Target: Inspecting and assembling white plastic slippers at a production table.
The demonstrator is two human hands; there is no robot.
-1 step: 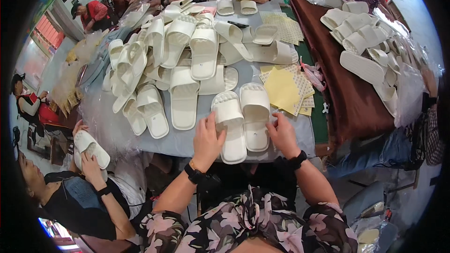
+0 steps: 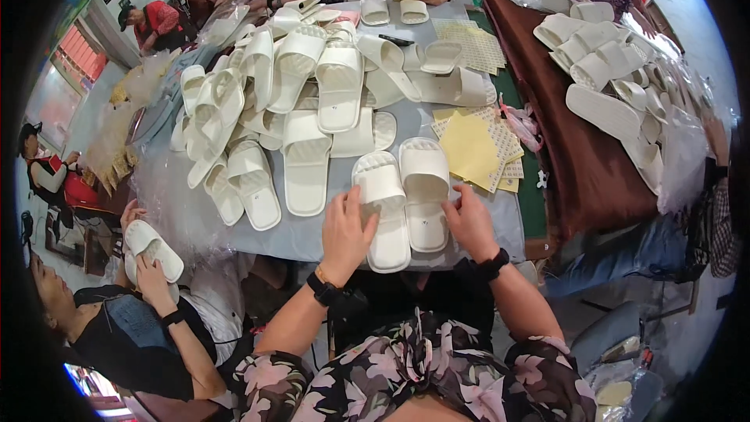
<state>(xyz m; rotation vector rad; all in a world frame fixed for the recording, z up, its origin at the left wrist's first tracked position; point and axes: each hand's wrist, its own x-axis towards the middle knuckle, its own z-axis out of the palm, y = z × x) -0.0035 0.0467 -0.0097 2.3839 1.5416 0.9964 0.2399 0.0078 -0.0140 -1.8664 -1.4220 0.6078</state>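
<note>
Head view: L hand (image 2: 346,236) flat on heel of left white slipper (image 2: 383,207), not clenched; R hand (image 2: 469,223) fingertips touch right white slipper (image 2: 424,191), loose. Pair side by side at table's (image 2: 312,230) near edge. Slipper pile (image 2: 289,101) beyond pair untouched; yellow sticker sheets (image 2: 473,148) right of pair.

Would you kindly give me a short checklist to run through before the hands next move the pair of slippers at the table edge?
1. Left hand on left slipper: ok.
2. Right hand touching right slipper: ok.
3. Pair side by side, toes pointing away: ok.
4. Heels close to the table edge, fully supported: cannot tell.
5. Yellow sheets apart from the pair: ok.
6. Firm grip on either slipper: cannot tell.
</note>
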